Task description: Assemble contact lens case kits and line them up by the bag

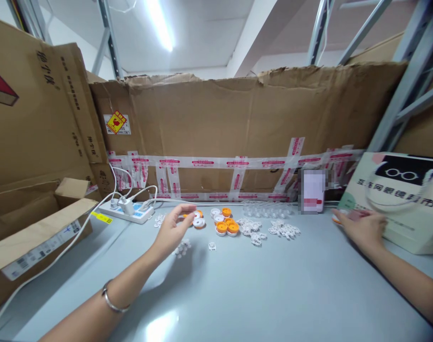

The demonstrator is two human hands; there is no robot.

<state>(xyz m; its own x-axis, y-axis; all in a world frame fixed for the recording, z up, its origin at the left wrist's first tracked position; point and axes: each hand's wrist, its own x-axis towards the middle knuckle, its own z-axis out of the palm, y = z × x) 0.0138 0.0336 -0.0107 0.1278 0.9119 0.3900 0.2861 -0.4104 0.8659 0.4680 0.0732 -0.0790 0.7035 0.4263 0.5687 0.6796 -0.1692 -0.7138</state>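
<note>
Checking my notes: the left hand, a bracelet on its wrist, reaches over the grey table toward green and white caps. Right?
One slip: the caps are orange and white, not green, as the head view shows. The left hand, a bracelet on its wrist, does reach over the grey table toward them.

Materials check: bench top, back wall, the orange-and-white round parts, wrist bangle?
Bench top: smooth pale grey sheet, glossy, mirrors the ceiling light; painted metal or laminate, unclear. Back wall: brown cardboard, matte, ragged top edge, taped seams. Round parts by the left hand: likely moulded plastic, uniform orange and white. Bangle: thin, silvery, metal-like sheen.
</note>
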